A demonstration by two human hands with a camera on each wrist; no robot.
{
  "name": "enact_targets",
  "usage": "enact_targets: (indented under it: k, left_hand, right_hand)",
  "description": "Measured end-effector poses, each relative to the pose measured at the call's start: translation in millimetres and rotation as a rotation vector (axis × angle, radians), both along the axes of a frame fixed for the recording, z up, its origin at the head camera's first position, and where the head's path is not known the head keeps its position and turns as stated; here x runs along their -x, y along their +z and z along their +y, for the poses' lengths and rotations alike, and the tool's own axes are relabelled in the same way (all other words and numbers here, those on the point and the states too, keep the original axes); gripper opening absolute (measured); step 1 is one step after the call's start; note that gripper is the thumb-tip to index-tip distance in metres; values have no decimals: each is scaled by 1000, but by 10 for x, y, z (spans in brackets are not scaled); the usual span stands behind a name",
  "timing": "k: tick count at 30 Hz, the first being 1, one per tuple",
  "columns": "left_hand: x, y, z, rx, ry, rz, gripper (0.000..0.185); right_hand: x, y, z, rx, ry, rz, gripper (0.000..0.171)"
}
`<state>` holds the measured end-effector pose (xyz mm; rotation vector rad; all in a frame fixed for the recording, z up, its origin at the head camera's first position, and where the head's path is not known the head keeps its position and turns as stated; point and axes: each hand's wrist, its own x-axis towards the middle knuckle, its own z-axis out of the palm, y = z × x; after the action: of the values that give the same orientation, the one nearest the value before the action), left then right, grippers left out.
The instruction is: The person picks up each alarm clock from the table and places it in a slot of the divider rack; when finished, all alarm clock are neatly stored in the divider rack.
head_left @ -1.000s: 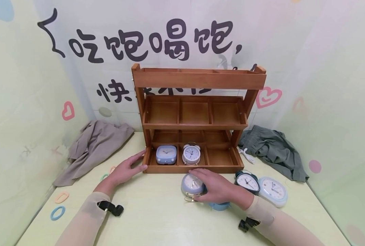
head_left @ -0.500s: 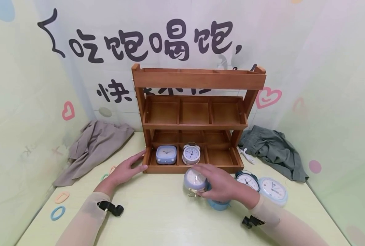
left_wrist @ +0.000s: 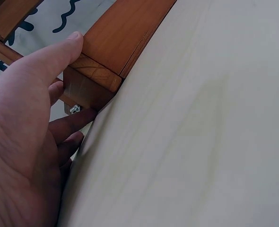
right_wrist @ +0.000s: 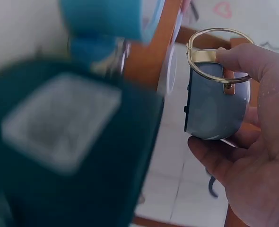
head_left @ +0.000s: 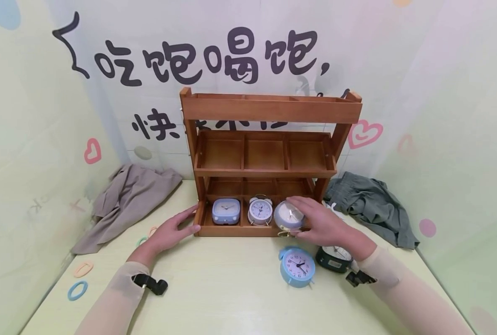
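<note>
The thumb and fingers of my left hand (head_left: 168, 235) rest on the front left corner of a brown wooden shelf (head_left: 271, 111), thumb on the front board (left_wrist: 130, 28), fingers along the side. My right hand (head_left: 323, 223) holds a lavender alarm clock (head_left: 288, 213) at the lowest tier's right compartment. In the right wrist view, the thumb is at that clock's gold ring (right_wrist: 198, 71) and the fingers are around its grey-blue body. A blue square clock (head_left: 226, 211) occupies the left compartment; a white twin-bell clock (head_left: 260, 211), the middle one.
A light-blue alarm clock (head_left: 298, 266) lies on the table before the shelf. Beside it, a dark green clock (head_left: 334, 260) is partly under my right forearm. Grey-brown cloth (head_left: 135, 200) and grey-green cloth (head_left: 369, 207) flank the shelf. A blue ring (head_left: 77, 290) lies at left.
My right hand has carried the lavender clock up and right from the table to the right compartment. The dark green clock has tipped, and the pale oval clock is now hidden. The left hand stays put.
</note>
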<state>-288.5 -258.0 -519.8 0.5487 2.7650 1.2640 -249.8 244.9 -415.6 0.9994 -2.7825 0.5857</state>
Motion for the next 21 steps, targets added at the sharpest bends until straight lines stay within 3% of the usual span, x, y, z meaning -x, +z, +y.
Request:
enact_targets:
  k: [7,21]
  left_hand:
    - [4,-5,2,1,0,1,80]
    - [18,-41,-14,-9,-3,2,80]
  right_hand:
    - [222,16,236,-8,-27,39,92]
    - [538,-139,415,-51,-75,-16,91]
